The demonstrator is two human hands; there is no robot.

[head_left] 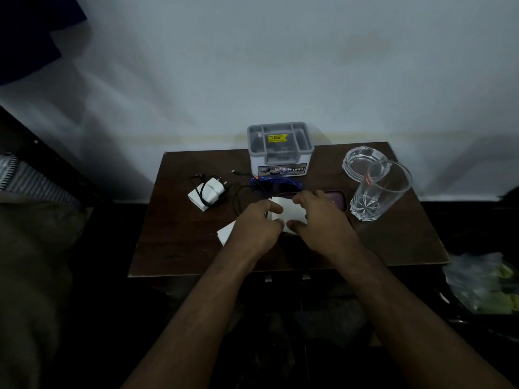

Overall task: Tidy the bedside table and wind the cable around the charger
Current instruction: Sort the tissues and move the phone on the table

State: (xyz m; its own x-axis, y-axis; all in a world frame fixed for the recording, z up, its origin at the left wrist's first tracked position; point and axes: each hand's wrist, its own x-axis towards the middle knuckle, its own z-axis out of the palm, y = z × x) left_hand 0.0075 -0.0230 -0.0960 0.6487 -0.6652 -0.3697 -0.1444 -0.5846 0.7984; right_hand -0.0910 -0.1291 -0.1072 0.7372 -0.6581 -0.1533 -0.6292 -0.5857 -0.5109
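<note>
A white charger [209,193] lies at the left of the dark wooden bedside table [174,248], with its black cable [238,197] trailing loosely to the right. In the middle of the table both hands rest on a white folded paper or tissue [289,211]. My left hand [257,224] covers its left part and my right hand [320,217] its right part, fingers curled onto it. A white corner [226,233] sticks out left of my left hand. Whether either hand grips the paper I cannot tell.
A grey compartment organiser box [280,148] stands at the back. Blue glasses [276,183] lie before it, a phone [335,199] beside my right hand. A drinking glass [379,192] and glass ashtray [362,160] stand at the right. Bed [33,248] at left.
</note>
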